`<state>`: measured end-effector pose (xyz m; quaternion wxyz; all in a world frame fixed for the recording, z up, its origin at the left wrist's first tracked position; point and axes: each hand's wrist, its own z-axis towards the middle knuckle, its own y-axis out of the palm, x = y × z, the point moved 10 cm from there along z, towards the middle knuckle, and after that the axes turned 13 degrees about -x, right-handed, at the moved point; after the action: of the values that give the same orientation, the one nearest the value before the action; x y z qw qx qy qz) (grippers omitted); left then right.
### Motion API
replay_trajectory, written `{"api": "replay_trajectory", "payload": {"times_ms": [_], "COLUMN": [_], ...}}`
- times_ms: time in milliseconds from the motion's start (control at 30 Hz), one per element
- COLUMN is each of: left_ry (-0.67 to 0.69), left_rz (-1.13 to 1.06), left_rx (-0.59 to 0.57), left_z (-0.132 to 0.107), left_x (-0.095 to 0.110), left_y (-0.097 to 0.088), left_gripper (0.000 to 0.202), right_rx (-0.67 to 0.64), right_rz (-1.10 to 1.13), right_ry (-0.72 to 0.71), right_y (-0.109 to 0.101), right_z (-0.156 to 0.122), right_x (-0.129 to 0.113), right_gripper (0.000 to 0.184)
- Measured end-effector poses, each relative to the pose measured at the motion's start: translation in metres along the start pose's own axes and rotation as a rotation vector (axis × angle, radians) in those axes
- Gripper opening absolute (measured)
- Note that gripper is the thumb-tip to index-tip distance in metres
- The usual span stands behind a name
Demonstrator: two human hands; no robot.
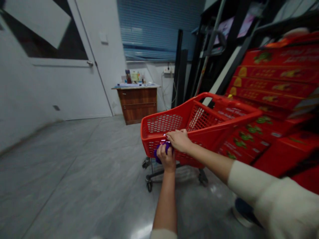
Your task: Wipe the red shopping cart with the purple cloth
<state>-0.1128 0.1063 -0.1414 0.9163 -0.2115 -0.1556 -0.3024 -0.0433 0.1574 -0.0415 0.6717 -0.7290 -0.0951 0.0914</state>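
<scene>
Grey marbled floor (pixel 69 172) runs out at nine o'clock, a wooden cabinet (pixel 137 105) stands at twelve, the left hand (pixel 165 157) is closed round a purple object (pixel 156 155) at a red perforated plastic shopping cart (pixel 164 124), right hand (pixel 179 140) curled gripping its rim, red cartons (pixel 274 76) stacked at two o'clock.

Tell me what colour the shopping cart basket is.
The shopping cart basket is red, and it shows best in the head view.

Cart: red plastic shopping cart (pixel 171 123), mesh-walled, on castors
Left hand (pixel 166 157): gripping purple object (pixel 159 153) (kind unclear)
Right hand (pixel 179 140): curled over near rim (pixel 211 126)
</scene>
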Motion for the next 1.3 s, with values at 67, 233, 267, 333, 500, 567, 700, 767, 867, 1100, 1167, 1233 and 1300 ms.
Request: {"api": "replay_trajectory", "payload": {"times_ms": [67,233,267,333,500,567,700,767,867,1100,1167,1233,1300], "left_ry": [0.021,-0.072,-0.077,-0.015,0.3,0.327,0.314,0.351,0.433,0.399,0.401,0.48,0.602], "left_rz": [-0.01,-0.058,-0.065,-0.073,-0.004,0.02,0.017,0.006,-0.022,-0.001,-0.02,-0.032,-0.027], "left_rx": [-0.028,0.0,-0.015,-0.071,-0.131,-0.111,-0.082,-0.123,-0.204,-0.217,-0.26,-0.319,-0.343], "left_z": [-0.008,0.007,0.01,0.01,-0.014,-0.011,0.002,-0.003,-0.022,-0.006,-0.003,-0.012,-0.028], "left_x": [0.002,-0.01,-0.009,0.001,0.043,0.05,0.061,0.07,0.079,0.071,0.073,0.082,0.093], "left_y": [0.003,-0.009,-0.007,0.002,0.015,0.011,0.008,0.016,0.031,0.035,0.04,0.046,0.048], "left_gripper": [0.014,0.023,0.024,0.023,0.022,0.022,0.021,0.02,0.02,0.035,0.036,0.033,0.027], "right_rx": [-0.025,0.003,0.027,0.048,0.051,0.043,0.055,0.059,0.063,0.134,0.173,0.18,0.183], "right_rz": [-0.001,-0.129,-0.156,-0.198,-0.194,-0.174,-0.156,-0.15,-0.15,-0.284,-0.312,-0.326,-0.323], "right_ry": [-0.044,-0.033,0.029,0.157,0.165,0.151,0.137,0.137,0.114,0.107,0.197,0.176,0.133], "right_y": [-0.002,-0.016,-0.02,-0.025,-0.023,-0.021,-0.022,-0.022,-0.023,-0.047,-0.057,-0.06,-0.059], "right_z": [-0.003,-0.022,-0.027,-0.038,-0.047,-0.046,-0.045,-0.046,-0.05,-0.08,-0.093,-0.101,-0.105], "right_x": [-0.001,0.031,0.045,0.073,0.091,0.089,0.086,0.086,0.084,0.119,0.147,0.16,0.165], "right_gripper": [0.041,0.042,0.042,0.043,0.042,0.042,0.042,0.041,0.04,0.038,0.04,0.039,0.037]}}
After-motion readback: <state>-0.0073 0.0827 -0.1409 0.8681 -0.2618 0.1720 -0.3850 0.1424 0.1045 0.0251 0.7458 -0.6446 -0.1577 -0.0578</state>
